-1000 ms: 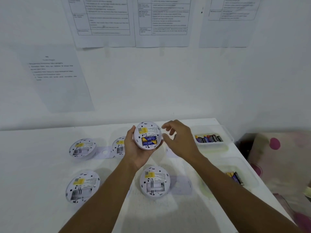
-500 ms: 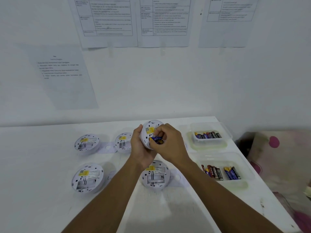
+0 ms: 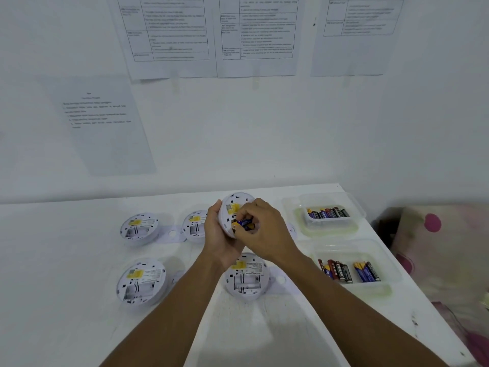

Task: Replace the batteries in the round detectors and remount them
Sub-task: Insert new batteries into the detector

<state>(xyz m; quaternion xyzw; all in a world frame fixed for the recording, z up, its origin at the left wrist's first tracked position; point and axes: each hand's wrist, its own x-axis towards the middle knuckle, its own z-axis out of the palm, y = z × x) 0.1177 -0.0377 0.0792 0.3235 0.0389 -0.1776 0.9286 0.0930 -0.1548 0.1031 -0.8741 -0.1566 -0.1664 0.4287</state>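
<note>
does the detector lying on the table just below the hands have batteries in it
No, the detector on the table shows an empty white battery bay.

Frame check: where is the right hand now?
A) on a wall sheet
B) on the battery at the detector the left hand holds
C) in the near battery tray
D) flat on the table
B: the right hand pinches a blue battery at the back of the detector that the left hand grips.
</note>
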